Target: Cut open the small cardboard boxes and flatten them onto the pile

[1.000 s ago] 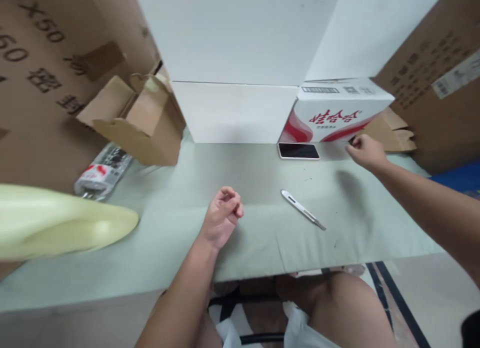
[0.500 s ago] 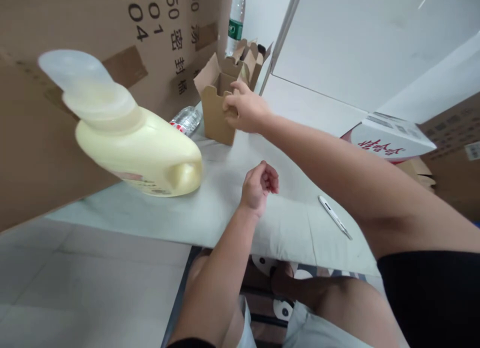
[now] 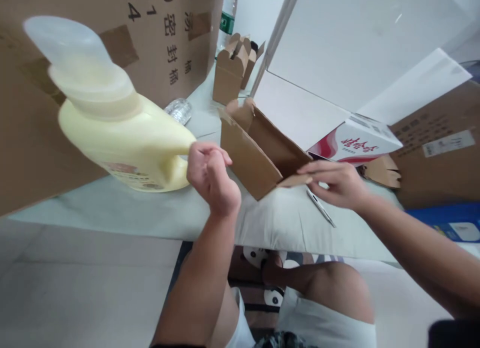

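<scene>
An open cardboard box [image 3: 249,160] lies tilted above the cloth-covered table, its hollow inside facing up and to the right. My right hand [image 3: 335,183] pinches the flap at its near right end between thumb and fingers. My left hand [image 3: 213,180] is curled into a fist beside the box's left side, with nothing visible in it. Just behind that fist stands a large pale yellow jug [image 3: 123,143] with a translucent cap; the fist overlaps its edge in view, and whether they touch I cannot tell. A white pen-like cutter [image 3: 320,208] lies below my right hand.
Further back stand another small cardboard box [image 3: 228,75] and a clear bottle with a green label [image 3: 227,23]. A crumpled plastic bottle [image 3: 179,111] lies behind the jug. A white and red carton [image 3: 356,140] sits at right. A big cardboard carton [image 3: 161,73] walls the left.
My right hand has brought one cardboard box from the back toward the near right, tipping it over. My left hand has moved left and up, closing into a tighter fist.
</scene>
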